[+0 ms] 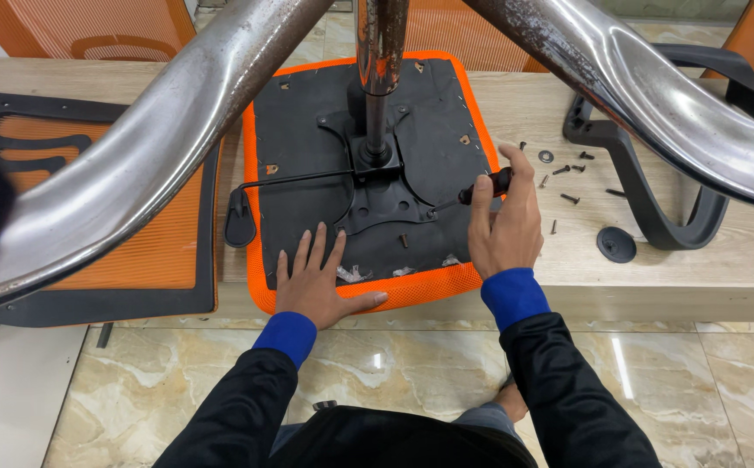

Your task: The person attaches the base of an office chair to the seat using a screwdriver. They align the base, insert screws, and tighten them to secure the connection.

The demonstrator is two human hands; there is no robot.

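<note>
Head view, from left to right. A black-framed chair back (91, 217) with orange mesh lies flat on the wooden table (741, 269) at far left. Beside it, an upturned chair seat (446, 130), black underneath with an orange edge, rests on the table near its front edge. A black metal plate (385, 204) sits at the seat's middle, with a chrome post (378, 52) rising from it and chrome legs (160, 147) spreading toward the camera; a thin black lever (290, 180) runs left from the plate.

The left hand (314, 282) lies released, palm down and fingers spread, pressing on the seat's near edge. The right hand (505, 225) is clenched around the black handle of a screwdriver (481, 188), thumb up along the handle, with the shaft angled down and left toward the plate. Both forearms wear black sleeves with blue cuffs.

Right of the seat, loose dark screws (570, 198) and a washer (546, 156) lie scattered on the table. A round black cap (617, 244) lies just beside a curved black armrest (654, 191) at far right.
</note>
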